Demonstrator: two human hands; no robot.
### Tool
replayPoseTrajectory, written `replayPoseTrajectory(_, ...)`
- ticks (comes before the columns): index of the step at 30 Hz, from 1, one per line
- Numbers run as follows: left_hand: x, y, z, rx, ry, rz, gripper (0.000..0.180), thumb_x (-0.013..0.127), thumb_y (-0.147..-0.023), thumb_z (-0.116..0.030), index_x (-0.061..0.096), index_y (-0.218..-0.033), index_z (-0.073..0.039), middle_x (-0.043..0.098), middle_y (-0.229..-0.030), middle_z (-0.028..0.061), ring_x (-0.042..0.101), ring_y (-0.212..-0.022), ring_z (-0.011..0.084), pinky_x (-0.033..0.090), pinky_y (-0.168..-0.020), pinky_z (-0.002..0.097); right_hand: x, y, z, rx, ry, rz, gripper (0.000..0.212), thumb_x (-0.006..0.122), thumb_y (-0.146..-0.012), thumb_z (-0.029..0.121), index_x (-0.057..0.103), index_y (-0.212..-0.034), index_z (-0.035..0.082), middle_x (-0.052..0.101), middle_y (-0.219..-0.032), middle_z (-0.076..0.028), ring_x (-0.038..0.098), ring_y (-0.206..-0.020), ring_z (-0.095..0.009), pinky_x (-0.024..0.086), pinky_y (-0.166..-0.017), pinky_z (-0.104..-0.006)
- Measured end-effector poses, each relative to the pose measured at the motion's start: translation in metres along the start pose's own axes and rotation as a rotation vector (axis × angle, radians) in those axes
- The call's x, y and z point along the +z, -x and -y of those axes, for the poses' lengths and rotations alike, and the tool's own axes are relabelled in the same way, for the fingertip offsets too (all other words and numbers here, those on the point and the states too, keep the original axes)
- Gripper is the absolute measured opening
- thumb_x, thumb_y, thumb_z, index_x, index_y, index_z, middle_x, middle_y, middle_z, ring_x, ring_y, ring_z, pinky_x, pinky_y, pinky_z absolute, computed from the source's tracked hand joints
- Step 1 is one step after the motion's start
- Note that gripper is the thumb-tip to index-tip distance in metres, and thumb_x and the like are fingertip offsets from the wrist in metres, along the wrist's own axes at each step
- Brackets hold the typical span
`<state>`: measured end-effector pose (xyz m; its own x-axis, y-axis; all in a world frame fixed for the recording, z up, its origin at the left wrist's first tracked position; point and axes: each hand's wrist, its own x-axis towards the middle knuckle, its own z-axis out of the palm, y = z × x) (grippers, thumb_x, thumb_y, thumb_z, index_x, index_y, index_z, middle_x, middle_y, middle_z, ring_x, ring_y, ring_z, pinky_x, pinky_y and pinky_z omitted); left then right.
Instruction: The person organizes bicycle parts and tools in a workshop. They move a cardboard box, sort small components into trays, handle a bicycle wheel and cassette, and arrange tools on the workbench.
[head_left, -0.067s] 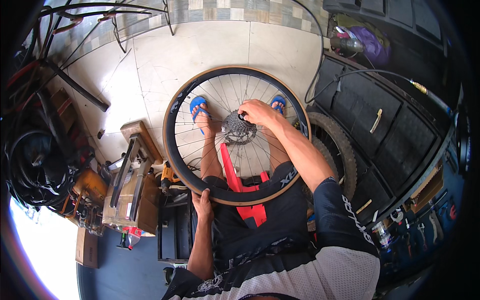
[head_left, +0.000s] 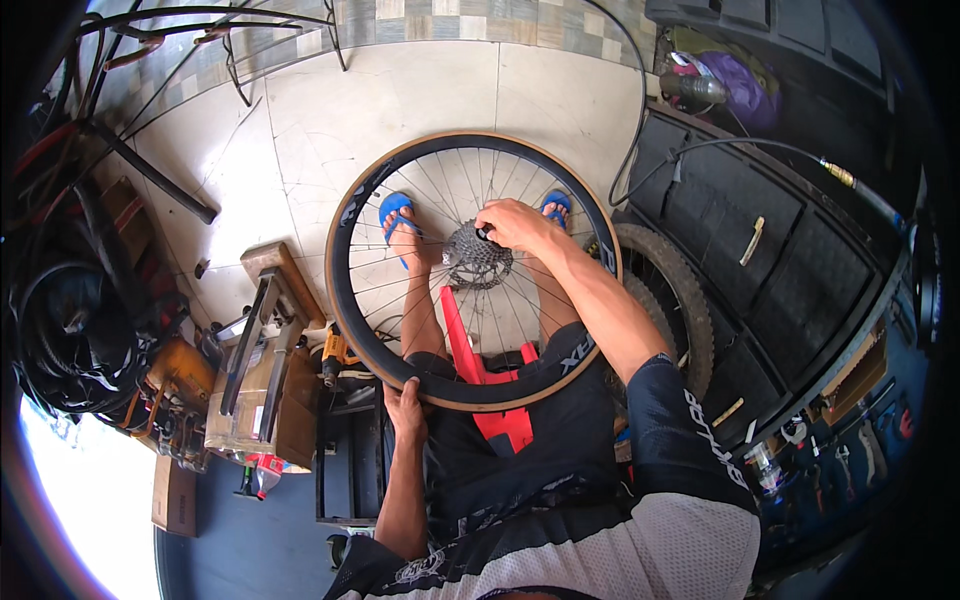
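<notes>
A bicycle wheel (head_left: 470, 393) with a deep black rim and tan-sided tyre lies tilted across my lap, its sprocket side facing up. My left hand (head_left: 403, 405) grips the tyre and rim at the near left edge, thumb on top. At the hub, my right hand (head_left: 515, 223) has its fingers closed around a small black round part (head_left: 485, 233) in the middle of the grey cassette (head_left: 473, 258). The hand hides most of that part, so its exact kind does not show. Thin spokes run from the hub to the rim.
A red stool-like piece (head_left: 465, 350) shows between my legs. On the left are a yellow drill (head_left: 335, 350) and a cardboard box (head_left: 240, 410). A knobby tyre (head_left: 690, 300), black cases (head_left: 720, 230) and hanging tools (head_left: 850, 460) stand on the right.
</notes>
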<state>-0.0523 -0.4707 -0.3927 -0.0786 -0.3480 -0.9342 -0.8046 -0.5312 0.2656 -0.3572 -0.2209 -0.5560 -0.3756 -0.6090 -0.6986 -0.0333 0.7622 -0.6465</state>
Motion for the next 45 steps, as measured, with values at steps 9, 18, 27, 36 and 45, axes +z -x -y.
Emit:
replayPoseTrajectory(9, 0.007, -0.010, -0.001, 0.002, -0.003, -0.007, 0.037, 0.065, -0.093, -0.009, 0.053, -0.128, -0.005, 0.063, -0.101, 0.0057, 0.065, -0.088, 0.0199, 0.057, -0.081, 0.0374, -0.014, -0.007, 0.000, -0.014, 0.013, 0.045, 0.023, 0.070, -0.083, 0.002, 0.075, -0.105, 0.004, 0.074, -0.112, -0.016, 0.070, -0.109, -0.036, 0.056, -0.095, -0.0456)
replayPoseTrajectory(18, 0.012, -0.004, -0.012, -0.024, 0.019, 0.011, 0.042, 0.062, -0.093, -0.004, 0.053, -0.134, -0.002, 0.064, -0.105, 0.0061, 0.064, -0.092, 0.0181, 0.054, -0.085, 0.0341, -0.011, -0.013, -0.004, -0.047, 0.055, 0.055, 0.023, 0.071, -0.082, 0.002, 0.075, -0.105, 0.005, 0.075, -0.110, -0.015, 0.071, -0.109, -0.035, 0.057, -0.093, -0.0452)
replayPoseTrajectory(27, 0.016, 0.000, -0.021, -0.055, 0.003, 0.004, 0.043, 0.062, -0.094, -0.004, 0.051, -0.135, -0.003, 0.063, -0.107, 0.0076, 0.065, -0.094, 0.0196, 0.056, -0.084, 0.0358, -0.009, -0.004, -0.019, -0.059, -0.064, -0.011, 0.023, 0.072, -0.085, 0.003, 0.074, -0.108, 0.004, 0.074, -0.112, -0.015, 0.070, -0.110, -0.036, 0.056, -0.097, -0.0447)
replayPoseTrajectory(36, 0.020, 0.006, -0.027, -0.142, -0.068, -0.030, 0.040, 0.062, -0.093, -0.011, 0.049, -0.131, -0.004, 0.063, -0.105, 0.0098, 0.069, -0.089, 0.0228, 0.064, -0.075, 0.0402, -0.023, -0.002, -0.032, -0.063, -0.151, -0.058, 0.024, 0.069, -0.090, 0.003, 0.073, -0.113, 0.004, 0.074, -0.115, -0.015, 0.070, -0.111, -0.036, 0.056, -0.099, -0.0449)
replayPoseTrajectory(45, 0.028, 0.010, -0.029, -0.099, -0.043, -0.069, 0.029, 0.063, -0.094, -0.012, 0.056, -0.121, -0.007, 0.065, -0.097, 0.0061, 0.068, -0.081, 0.0207, 0.061, -0.074, 0.0371, -0.017, -0.005, -0.021, -0.110, -0.042, 0.023, 0.028, 0.066, -0.088, -0.001, 0.073, -0.114, 0.005, 0.073, -0.119, -0.013, 0.072, -0.111, -0.033, 0.058, -0.099, -0.0409)
